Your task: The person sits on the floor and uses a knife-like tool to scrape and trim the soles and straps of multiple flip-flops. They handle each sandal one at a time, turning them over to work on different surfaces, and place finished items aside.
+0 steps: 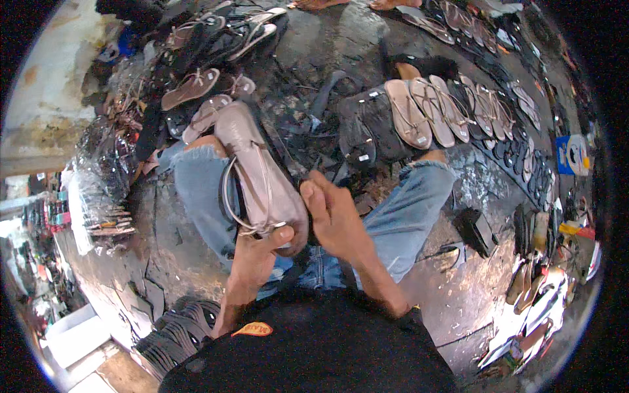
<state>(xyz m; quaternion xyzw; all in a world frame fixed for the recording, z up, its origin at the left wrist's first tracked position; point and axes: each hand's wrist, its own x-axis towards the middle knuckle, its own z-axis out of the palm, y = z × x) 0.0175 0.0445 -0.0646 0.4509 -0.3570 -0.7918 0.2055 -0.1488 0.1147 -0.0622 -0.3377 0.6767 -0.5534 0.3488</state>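
A pinkish-beige thong sandal [257, 170] with thin straps lies lengthwise before me, one end toward my body and the other pointing away over my left thigh. My left hand [251, 261] grips its near end, thumb pressed on top by the strap knot. Close beside the sole's right edge is my right hand [337, 219], its fingers curled and the thumb pressed against them. A small dark bit shows at those fingertips, too little to name. Whether the right hand touches the sole I cannot tell.
Finished-looking sandals [409, 114] stand in a row over my right knee and beyond. More sandals [191, 88] lie past my left knee. Dark scraps litter the floor between my legs. Stacked dark soles [177, 337] sit at lower left, a blue-and-white can [572, 156] far right. Another person's feet [393, 3] show at the top.
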